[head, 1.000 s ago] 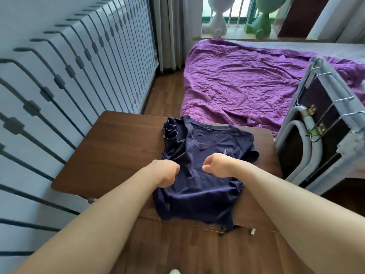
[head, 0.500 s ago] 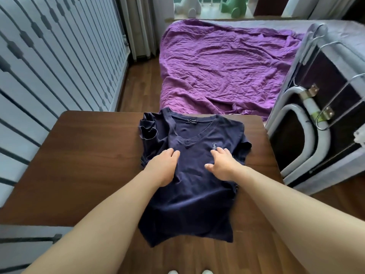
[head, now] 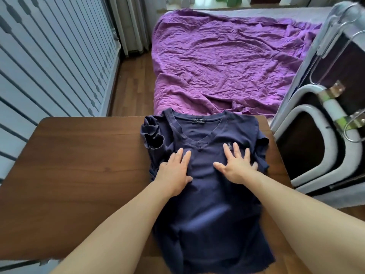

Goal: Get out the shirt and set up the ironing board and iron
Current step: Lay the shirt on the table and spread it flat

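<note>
The shirt (head: 207, 204) lay by the desk's (head: 79, 165) right edge with the left hand (head: 173, 173) and right hand (head: 235, 167) flat, fingers spread, on its chest, and it looked light and floppy, so I'd pinch the shoulders.

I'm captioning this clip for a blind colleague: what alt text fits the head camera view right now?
A person's left hand and right hand press flat, fingers straight, on a navy V-neck T-shirt laid out on a brown wooden table. Beyond the table lies a crumpled purple bedsheet, and a folded ironing board stands at the right.
</note>
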`<state>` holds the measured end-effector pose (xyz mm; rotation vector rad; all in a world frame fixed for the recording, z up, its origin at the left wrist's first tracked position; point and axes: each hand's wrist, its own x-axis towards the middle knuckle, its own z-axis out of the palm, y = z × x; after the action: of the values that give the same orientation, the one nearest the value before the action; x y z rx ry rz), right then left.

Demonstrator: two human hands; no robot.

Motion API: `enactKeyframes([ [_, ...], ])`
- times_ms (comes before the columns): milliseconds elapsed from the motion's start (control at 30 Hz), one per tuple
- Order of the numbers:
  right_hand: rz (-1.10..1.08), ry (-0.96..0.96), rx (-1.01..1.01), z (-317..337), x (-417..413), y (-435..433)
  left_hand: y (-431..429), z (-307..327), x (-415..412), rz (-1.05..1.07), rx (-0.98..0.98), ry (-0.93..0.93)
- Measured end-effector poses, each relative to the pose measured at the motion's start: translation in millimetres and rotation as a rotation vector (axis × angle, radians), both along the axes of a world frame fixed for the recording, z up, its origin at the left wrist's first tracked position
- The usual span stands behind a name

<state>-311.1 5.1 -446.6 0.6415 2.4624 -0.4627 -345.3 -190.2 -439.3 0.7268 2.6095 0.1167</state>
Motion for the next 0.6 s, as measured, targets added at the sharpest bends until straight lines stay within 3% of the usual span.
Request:
enactKeyframes([
  [133,0.031,-0.02,0.045,2,-9,36,15,0,-5,0.054,0.017,-0.025],
  [333,0.129,0.033,0.086,-6,-9,21,-4,-5,-12,0.162,-0.103,-0.012],
  [500,0.129,-0.006,0.104,-2,-9,27,-30,-1,-19,0.284,-0.204,-0.122],
  [600,0.185,0.05,0.151,4,-8,13,-26,5,-13,0.197,-0.247,-0.001],
])
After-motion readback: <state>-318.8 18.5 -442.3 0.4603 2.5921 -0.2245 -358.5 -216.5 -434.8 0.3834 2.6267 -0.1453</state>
